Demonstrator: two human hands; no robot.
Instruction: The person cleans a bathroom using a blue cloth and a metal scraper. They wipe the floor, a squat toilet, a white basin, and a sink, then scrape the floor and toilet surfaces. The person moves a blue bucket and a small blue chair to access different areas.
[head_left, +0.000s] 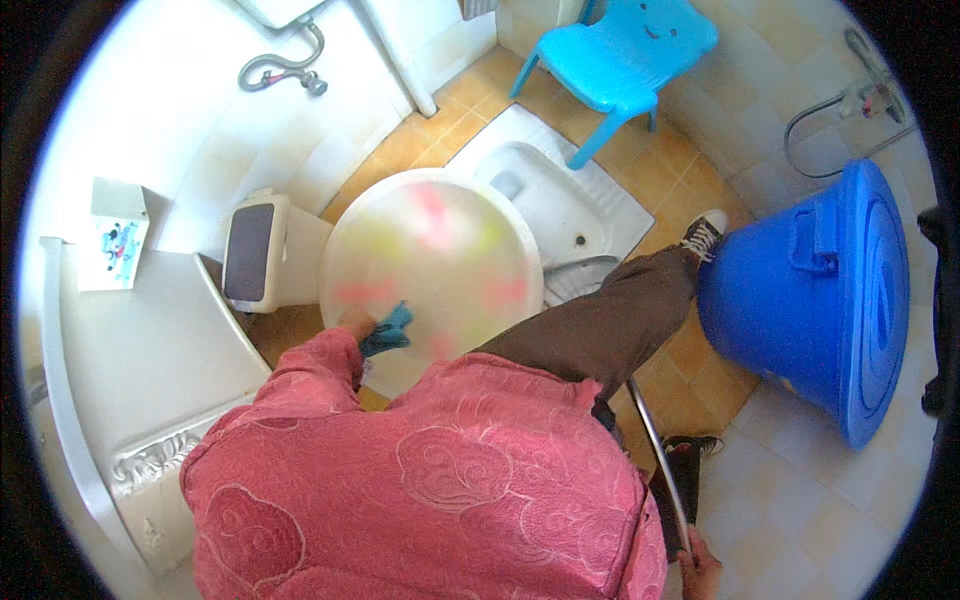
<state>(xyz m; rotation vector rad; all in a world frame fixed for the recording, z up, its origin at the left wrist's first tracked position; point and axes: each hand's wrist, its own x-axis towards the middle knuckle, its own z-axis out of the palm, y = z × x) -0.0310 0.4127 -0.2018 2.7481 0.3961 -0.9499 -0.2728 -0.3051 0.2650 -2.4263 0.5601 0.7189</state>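
Observation:
My left hand grips a crumpled teal cloth over the near left part of a large, round, whitish basin. Blurred pink and yellow-green patches mark the basin's surface, and its near edge is partly hidden by my pink sleeve and top. Low at the right, my right hand is closed around the end of a thin metal pole. The pole runs up beside my dark trousers, where its far part is hidden behind my leg.
Beyond the basin lies a white squat toilet set in orange floor tiles. A blue plastic chair stands behind it. To the right is a big blue lidded bin; at left, a beige waste bin and a white cabinet.

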